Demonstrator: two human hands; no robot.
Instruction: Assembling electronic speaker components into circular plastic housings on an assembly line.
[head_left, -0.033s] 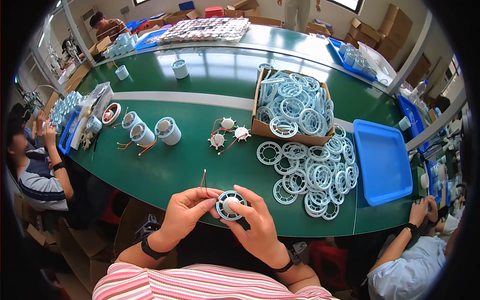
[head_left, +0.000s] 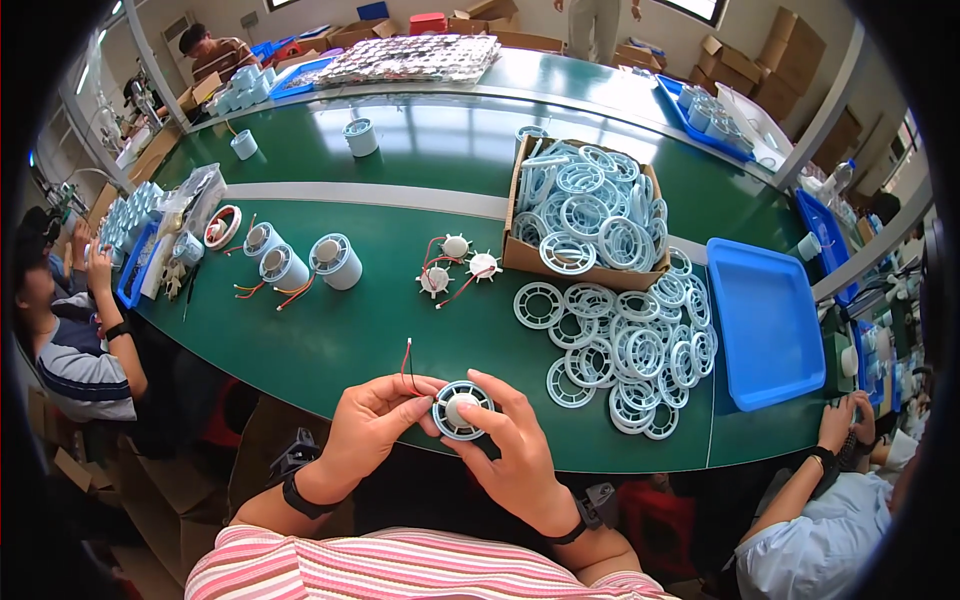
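Over the table's near edge, both hands hold a pale blue spoked ring with a round white motor hub in its middle. My left hand pinches the ring's left side, where a thin red and black wire rises to a small white plug. My right hand grips the right rim, with a finger resting on the hub. The underside of the ring is hidden. Beyond my hands, several white spoked hubs with red wires lie on the green table.
A cardboard box of pale blue rings stands at centre right, with a heap of loose rings before it. Right of that lies a blue tray. Several pale blue cylindrical housings stand at left. Co-workers sit at both sides.
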